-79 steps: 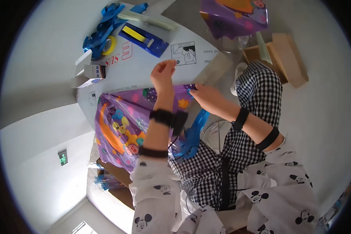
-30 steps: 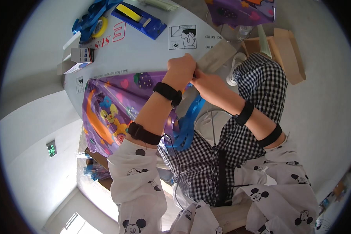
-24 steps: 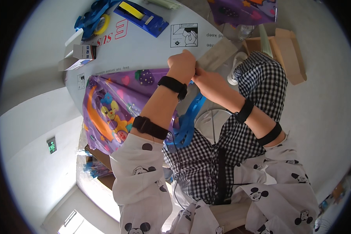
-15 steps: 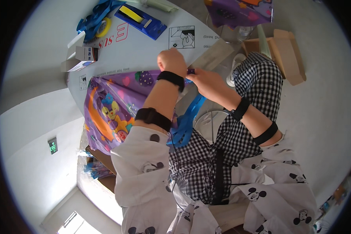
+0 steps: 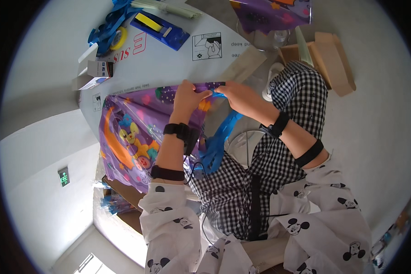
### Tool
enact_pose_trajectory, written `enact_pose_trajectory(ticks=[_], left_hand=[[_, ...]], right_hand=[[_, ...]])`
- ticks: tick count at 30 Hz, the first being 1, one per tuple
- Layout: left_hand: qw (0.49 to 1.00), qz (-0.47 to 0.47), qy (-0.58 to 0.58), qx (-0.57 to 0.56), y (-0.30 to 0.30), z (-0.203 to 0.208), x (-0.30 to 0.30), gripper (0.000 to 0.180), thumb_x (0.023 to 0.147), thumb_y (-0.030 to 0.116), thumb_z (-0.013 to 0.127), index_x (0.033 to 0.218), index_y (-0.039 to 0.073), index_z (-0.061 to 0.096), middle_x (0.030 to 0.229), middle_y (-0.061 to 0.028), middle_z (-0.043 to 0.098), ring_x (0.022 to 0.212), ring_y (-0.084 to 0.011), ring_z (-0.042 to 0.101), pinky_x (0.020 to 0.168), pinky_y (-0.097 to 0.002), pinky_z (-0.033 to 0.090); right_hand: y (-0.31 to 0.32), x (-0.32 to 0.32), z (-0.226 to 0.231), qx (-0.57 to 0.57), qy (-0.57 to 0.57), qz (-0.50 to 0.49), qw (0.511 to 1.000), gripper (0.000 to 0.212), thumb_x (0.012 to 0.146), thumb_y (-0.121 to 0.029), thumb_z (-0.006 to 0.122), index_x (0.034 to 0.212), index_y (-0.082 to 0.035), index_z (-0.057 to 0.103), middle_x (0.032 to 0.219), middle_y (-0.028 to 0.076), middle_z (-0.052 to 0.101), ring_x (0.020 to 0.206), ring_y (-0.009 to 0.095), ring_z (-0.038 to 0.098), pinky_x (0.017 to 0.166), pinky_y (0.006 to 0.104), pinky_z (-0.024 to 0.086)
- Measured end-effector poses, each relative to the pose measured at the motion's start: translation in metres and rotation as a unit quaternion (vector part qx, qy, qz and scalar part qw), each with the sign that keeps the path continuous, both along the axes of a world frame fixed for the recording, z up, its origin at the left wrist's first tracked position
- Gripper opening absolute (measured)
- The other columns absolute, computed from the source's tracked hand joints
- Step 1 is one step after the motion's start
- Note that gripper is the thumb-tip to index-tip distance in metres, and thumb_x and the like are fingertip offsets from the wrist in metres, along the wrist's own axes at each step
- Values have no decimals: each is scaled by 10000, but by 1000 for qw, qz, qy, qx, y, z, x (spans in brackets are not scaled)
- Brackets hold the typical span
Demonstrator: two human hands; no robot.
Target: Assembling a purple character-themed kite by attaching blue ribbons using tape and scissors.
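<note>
A shiny purple plastic sheet [image 5: 139, 137], printed with a yellow cartoon animal, an orange moon and hearts, hangs over the table's near edge toward my lap. My left hand [image 5: 186, 98] is closed on its upper edge, the thumb pointing right. Just to the right, my right hand [image 5: 242, 98] pinches the corner of the same edge. Blue ribbon [image 5: 221, 137] runs from between my two hands down in loops to my lap. Whether the ribbon is fixed to the sheet, I cannot tell; my fingers cover that spot.
On the table [image 5: 169, 68] lie a blue tape dispenser [image 5: 162, 32], a yellow tape roll [image 5: 119, 38], more blue ribbon [image 5: 106, 36], pale thin sticks [image 5: 169, 8] and a small open box [image 5: 96, 73]. A cardboard box [image 5: 335, 64] with sticks stands right of my knee. Another purple sheet [image 5: 274, 13] is beyond.
My left hand has come down and turned, from raised above the sheet's edge to gripping it beside my right hand. The right hand stays nearly in place.
</note>
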State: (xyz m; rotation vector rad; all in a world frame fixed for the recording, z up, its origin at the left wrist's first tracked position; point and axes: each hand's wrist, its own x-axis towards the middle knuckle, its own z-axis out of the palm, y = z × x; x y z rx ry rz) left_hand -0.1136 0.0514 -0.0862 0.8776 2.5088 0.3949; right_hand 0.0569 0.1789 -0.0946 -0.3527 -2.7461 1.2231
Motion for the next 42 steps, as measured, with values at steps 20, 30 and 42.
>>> enact_pose_trajectory(ticks=[20,30,42], left_hand=[[984,81,-33,154,-20,8,14,309,746,104,686,1016,21,559,1084,-138,598,969,-289,605,811,-387,497],[952,-230,115,167,-28,69,23,310,723,-14,593,1008,92,656,1037,-57,656,1065,-253,573,1062,-421,341],[954,-276,77,83,-158,105,66,178,730,12,626,871,102,685,884,-45,684,896,-224,641,1018,-468,400]], right_hand=[[20,21,22,-262,-42,5,964,149,918,-30,550,1020,-32,659,851,129,633,590,184,636,547,331,473],[14,31,51,-398,-51,92,911,122,919,-48,570,993,-25,664,909,82,648,603,124,621,502,272,468],[30,28,10,-556,-67,-122,819,164,941,-98,570,1050,18,609,895,101,668,748,153,669,524,244,502]])
